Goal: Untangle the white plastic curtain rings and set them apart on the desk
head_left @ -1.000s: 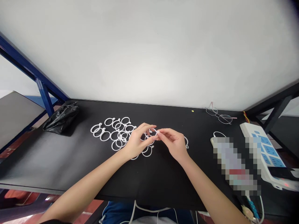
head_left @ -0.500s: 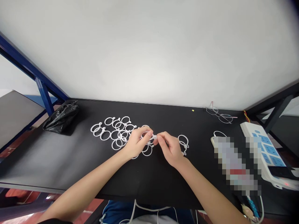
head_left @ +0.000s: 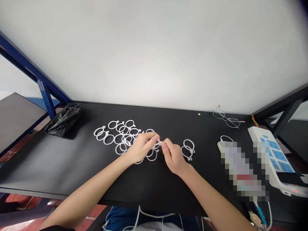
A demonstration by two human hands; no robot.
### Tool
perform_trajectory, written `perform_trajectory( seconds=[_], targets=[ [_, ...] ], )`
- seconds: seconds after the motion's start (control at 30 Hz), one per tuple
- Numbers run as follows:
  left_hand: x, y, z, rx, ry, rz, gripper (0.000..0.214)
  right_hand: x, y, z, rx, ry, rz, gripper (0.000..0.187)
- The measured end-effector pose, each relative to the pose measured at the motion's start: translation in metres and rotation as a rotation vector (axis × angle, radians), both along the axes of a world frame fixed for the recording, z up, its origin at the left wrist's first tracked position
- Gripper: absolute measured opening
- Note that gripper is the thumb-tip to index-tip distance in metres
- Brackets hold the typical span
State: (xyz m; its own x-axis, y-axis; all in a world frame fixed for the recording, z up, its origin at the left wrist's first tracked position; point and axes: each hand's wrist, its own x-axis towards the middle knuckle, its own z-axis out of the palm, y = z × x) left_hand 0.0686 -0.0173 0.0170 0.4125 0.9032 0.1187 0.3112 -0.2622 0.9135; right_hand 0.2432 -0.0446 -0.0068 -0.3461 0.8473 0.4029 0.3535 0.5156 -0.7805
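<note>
My left hand point(head_left: 142, 147) is closed, its thumb and forefinger pinching a white plastic curtain ring point(head_left: 159, 141). From the other side, my right hand point(head_left: 175, 156) grips the small knob end of the same ring between thumb and bent fingers. Fingers cover most of that ring, so its exact shape is hard to see. Below and left of the left hand, several more white rings point(head_left: 109, 144) lie in a loose, overlapping cluster on the black table point(head_left: 144, 189). Right of my right hand, a small separate group of rings point(head_left: 188, 140) overlaps on the tabletop.
A crumpled black plastic bag point(head_left: 64, 122) lies at the left rear. Eyeglasses point(head_left: 232, 122) rest near the wall at the right. A blurred phone-like object point(head_left: 243, 170) and a white power strip point(head_left: 276, 154) with cables occupy the right side. A blue metal frame point(head_left: 47, 98) stands left.
My right hand has turned slightly, its fingers curling in more at the ring's end. More of the ring group to its right shows. My left hand stays almost still.
</note>
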Motion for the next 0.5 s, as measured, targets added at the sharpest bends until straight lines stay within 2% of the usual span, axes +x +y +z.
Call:
perform_trajectory(
  seconds=[0.5],
  targets=[
    [-0.002,-0.0016,0.0032,0.071,0.016,-0.047,0.044,0.0011,-0.0017,0.0056,0.016,-0.002,0.096,0.025]
  ],
)
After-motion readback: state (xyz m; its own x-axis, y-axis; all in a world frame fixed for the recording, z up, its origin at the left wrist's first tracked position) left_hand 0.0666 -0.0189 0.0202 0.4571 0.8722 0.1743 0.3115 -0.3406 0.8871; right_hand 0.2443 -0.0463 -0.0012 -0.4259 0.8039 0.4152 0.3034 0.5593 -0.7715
